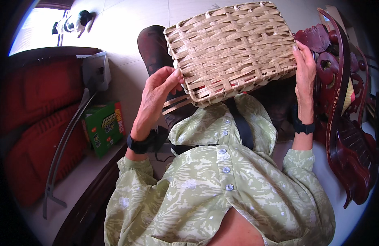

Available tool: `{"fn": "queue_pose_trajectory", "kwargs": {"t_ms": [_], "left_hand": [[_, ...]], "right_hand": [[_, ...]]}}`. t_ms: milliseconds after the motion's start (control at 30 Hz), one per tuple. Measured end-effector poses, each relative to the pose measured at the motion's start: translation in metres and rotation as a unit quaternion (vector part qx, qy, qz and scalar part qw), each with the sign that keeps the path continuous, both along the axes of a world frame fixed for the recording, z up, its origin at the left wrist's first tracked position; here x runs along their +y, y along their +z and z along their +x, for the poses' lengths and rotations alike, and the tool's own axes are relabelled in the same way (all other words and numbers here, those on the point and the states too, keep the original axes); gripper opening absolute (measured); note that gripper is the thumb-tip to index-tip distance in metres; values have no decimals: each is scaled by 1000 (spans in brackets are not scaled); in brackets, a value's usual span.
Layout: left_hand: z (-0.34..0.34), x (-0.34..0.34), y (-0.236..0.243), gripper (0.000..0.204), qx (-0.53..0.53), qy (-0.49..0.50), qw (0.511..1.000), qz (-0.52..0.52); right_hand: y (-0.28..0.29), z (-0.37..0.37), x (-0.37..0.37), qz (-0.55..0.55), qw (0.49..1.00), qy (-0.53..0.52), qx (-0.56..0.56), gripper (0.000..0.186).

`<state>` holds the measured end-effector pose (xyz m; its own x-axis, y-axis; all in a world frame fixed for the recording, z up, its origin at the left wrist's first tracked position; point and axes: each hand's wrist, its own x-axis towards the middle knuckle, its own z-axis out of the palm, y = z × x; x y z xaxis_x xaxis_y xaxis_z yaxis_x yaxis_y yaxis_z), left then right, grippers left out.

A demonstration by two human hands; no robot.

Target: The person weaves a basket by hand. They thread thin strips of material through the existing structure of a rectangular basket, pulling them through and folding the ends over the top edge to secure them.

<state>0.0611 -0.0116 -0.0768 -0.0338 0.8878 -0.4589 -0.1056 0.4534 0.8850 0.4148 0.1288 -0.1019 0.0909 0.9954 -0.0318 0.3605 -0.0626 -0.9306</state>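
A tan woven basket (232, 51) is tilted over my lap, with a flat woven side facing me. Bits of red show through gaps in its lower weave. My left hand (161, 86) is closed at the basket's left edge, thumb and fingers pinched together near the lower left corner. Loose flat strips (177, 103) stick out just below that hand. At the right edge, my right hand (305, 67) grips the basket, its thumb on the near face and the other fingers partly hidden. What lies inside the basket is hidden.
A carved dark red wooden chair (341, 106) stands close on my right. To the left are red cushions (42, 90), a grey metal stand (70, 135) and a green box (104, 128). Something black and white (74, 22) is on the pale floor (132, 16) at far left.
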Motion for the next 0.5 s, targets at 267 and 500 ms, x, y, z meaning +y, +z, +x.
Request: {"fn": "queue_pose_trajectory", "kwargs": {"t_ms": [267, 500], "left_hand": [[-1, -36, 4, 28, 53, -63, 997, -11], [1, -38, 1, 11, 194, -92, 975, 54]], "right_hand": [[-2, 2, 3, -6, 1000, 7, 23, 33], [-8, 5, 4, 2, 1000, 0, 30, 34]]}}
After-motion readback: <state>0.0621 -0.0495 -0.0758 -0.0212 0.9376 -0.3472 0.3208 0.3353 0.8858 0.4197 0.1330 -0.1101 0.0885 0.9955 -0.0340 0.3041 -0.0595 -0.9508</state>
